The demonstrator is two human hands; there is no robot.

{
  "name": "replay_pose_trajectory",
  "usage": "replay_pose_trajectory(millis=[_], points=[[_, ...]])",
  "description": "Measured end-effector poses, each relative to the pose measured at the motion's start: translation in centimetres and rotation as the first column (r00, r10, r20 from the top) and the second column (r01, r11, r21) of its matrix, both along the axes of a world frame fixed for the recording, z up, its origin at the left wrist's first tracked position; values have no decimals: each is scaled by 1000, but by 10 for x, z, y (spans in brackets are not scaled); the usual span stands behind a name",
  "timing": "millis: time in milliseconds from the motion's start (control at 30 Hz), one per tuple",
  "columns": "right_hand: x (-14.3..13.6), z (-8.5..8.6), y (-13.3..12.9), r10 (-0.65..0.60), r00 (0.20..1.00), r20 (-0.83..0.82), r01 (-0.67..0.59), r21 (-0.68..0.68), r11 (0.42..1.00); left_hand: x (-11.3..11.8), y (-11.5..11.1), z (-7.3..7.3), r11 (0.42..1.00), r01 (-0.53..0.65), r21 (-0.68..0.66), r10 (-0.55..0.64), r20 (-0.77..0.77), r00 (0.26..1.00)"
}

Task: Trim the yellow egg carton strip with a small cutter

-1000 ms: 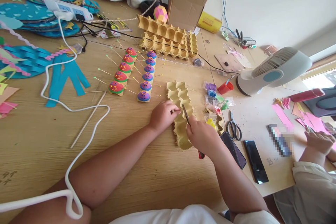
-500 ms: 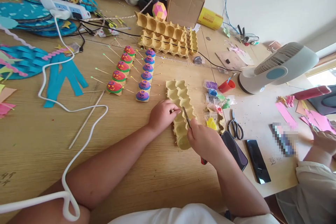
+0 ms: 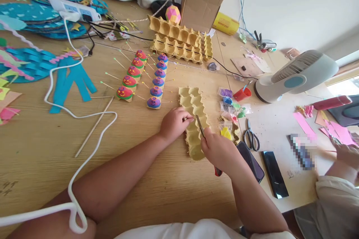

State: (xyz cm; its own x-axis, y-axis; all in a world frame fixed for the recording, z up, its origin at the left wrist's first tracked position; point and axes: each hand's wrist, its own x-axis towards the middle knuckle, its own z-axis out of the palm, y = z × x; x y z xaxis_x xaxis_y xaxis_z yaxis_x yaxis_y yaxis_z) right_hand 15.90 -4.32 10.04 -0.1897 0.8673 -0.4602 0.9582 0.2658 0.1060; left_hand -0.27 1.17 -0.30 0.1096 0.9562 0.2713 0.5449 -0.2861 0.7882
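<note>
A yellowish egg carton point(image 3: 195, 101) lies lengthwise in front of me with its row of cups facing up. My left hand point(image 3: 174, 124) is closed on its left edge, thumb and fingers pinched together. In my right hand point(image 3: 218, 150) is a utility knife point(image 3: 200, 125), its blade pointing up and left over the middle of the carton. The red end of its handle sticks out below my palm. Whether the blade is cutting into the cardboard is too small to tell.
Two rows of painted carton caterpillars, red-green point(image 3: 129, 81) and purple point(image 3: 156, 91), stand at left with pins in them. More egg cartons point(image 3: 176, 46) lie behind. To the right are clay packets point(image 3: 226, 132), scissors point(image 3: 251, 137), phones point(image 3: 275, 173), a fan point(image 3: 294, 78) and another person's hand point(image 3: 346, 155).
The view has shifted slightly, so the tabletop things sit a little differently in the frame. Both hands keep nearly the same place on the carton, with the knife still held over it.
</note>
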Motion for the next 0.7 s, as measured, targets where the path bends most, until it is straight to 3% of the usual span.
replay_pose_trajectory(millis=[167,700], points=[[-5,-1,11,11,1000,-13,-11,10,1000,-1,1,0,1000,11,3,-11,-10,1000],[3,-5,2,48,999,1,-48,26,999,-2,1,-2,1000,8,1,-8,-16,1000]])
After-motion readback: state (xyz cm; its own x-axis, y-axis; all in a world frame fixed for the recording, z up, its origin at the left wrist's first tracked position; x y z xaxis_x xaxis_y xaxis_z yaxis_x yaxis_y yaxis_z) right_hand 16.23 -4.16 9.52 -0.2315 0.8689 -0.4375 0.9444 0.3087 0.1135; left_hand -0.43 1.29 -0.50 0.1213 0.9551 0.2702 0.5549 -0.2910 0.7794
